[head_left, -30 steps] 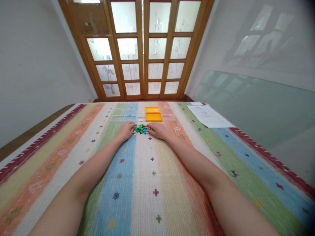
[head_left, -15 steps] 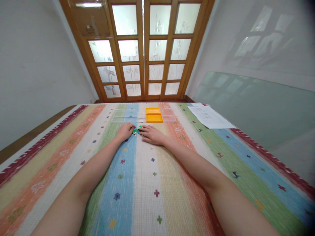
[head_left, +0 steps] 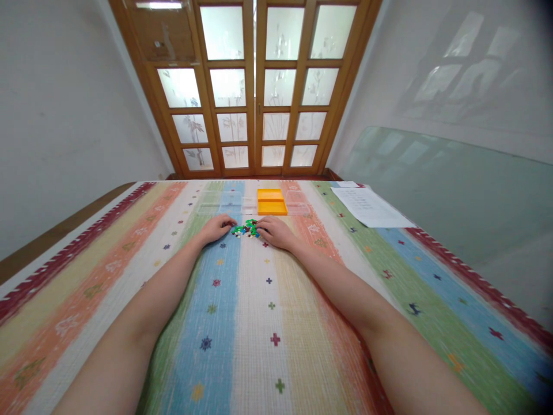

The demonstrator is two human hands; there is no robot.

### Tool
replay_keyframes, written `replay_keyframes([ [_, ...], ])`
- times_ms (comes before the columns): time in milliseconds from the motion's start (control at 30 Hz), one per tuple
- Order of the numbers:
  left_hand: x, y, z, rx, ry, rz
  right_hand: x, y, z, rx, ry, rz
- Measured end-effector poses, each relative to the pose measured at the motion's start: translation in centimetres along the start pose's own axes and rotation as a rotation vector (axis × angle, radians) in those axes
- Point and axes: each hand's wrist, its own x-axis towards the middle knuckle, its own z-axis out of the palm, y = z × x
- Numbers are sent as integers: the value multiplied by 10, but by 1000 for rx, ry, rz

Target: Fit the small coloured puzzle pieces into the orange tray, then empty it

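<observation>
A small heap of tiny pieces [head_left: 248, 229], mostly green with some blue, white and dark ones, lies on the striped tablecloth between my two hands. They are too small to name. At the heap's left edge rests my left hand [head_left: 217, 228], palm down, its fingers loosely bent and its fingertips next to the pieces. My right hand [head_left: 276, 231] lies on the other side, fingers stretched toward the heap and slightly apart, the tips touching or just beside its right edge. Neither hand visibly holds anything.
Beyond the hands stands a yellow two-part tray [head_left: 272, 203]. Clear plastic boxes flank it, one to the left [head_left: 219, 203] and one to the right [head_left: 298, 203]. Printed paper [head_left: 367, 206] lies at the back right. The striped tablecloth [head_left: 254, 323] covers the table.
My hands have moved apart, the left one slightly leftward and the right one rightward. More of the heap shows between them, and it looks more spread out.
</observation>
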Motion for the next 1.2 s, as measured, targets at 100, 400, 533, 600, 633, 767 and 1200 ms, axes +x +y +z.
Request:
replay_keyframes([
  [100, -2, -2, -4, -61, -48, 19, -1, 3, 1, -16, 47, 40],
  [400, 0, 8, 2, 14, -2, 69, -2, 10, 8, -38, 103, 34],
  [533, 2, 11, 6, 40, 26, 51, -2, 9, 6, -36, 100, 37],
  [600, 2, 12, 7, 44, 30, 51, -2, 9, 5, -33, 104, 44],
  [633, 2, 12, 7, 47, 32, 52, -2, 9, 5, -33, 107, 50],
  [767, 3, 11, 8, 60, 43, 47, -2, 9, 5, -39, 112, 61],
  [1200, -1, 9, 9, 65, 186, -75, -2, 7, 3, -85, 103, 74],
])
